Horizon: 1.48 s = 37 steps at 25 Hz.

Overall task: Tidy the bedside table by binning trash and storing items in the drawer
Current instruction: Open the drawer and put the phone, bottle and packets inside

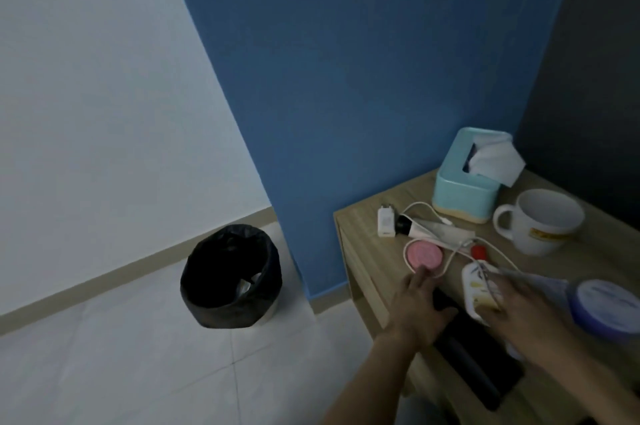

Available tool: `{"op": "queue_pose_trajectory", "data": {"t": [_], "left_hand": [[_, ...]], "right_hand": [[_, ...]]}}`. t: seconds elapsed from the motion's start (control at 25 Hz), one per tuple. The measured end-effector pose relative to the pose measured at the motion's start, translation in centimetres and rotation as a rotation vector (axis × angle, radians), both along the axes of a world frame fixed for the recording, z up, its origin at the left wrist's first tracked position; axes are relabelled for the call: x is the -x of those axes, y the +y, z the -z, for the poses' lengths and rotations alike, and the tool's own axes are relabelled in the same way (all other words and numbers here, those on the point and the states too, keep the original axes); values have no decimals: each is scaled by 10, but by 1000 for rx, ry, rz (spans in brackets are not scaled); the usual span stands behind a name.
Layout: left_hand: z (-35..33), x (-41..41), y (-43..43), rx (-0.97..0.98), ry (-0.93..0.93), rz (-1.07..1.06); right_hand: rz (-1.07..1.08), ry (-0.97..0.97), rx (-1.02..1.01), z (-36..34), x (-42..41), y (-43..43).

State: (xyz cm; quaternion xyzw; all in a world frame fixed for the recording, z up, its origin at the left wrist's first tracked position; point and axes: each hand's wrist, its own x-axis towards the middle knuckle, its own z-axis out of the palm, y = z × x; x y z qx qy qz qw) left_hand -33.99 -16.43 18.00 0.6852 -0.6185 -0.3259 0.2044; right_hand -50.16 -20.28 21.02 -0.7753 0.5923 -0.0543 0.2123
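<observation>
Evidently sorting was under way: the left hand (pixel 417 307) lay open by the pink round tin (pixel 424 254), while the right hand (pixel 519 312) (grip indiscernible) covered a white packet (pixel 479 289). Next: grasp, then choose the lined bin (pixel 230 277) or drawer.

I am seeing clutter crowding the bedside table (pixel 363 234): a white charger (pixel 386 223) and tangled white cable (pixel 450 256) are lying across the middle, with a tissue box (pixel 462 194) and mug (pixel 540 225) blocking the back. The floor (pixel 121 355) around the black-lined bin (pixel 230 277) is lying open, giving me a free path over its mouth.
</observation>
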Motion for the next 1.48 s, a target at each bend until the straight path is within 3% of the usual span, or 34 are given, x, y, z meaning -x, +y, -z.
{"op": "queue_pose_trajectory", "data": {"t": [0.12,0.24,0.36,0.44,0.6,0.76,0.96,1.2,1.48], "left_hand": [[10,1,-7,-5,-75,-6],[14,3,0,95,86,-76],[20,6,19,131,437,-675],[30,8,34,-2,706,-872],[41,11,52,-196,948,-748],[41,7,49,-221,967,-723],[50,-3,34,-301,1078,-777],[74,-17,24,-362,917,-779],[75,-19,25,-357,981,-795]], "right_hand": [[4,10,-20,5,5,0],[-4,22,109,-1,2,11],[-63,-70,239,6,-6,42],[-161,-96,227,21,-15,71],[-228,21,226,34,-27,92],[-207,157,182,26,-30,95],[-216,185,213,31,-33,93],[-164,94,253,41,-37,95],[-155,75,388,50,-38,91]]}}
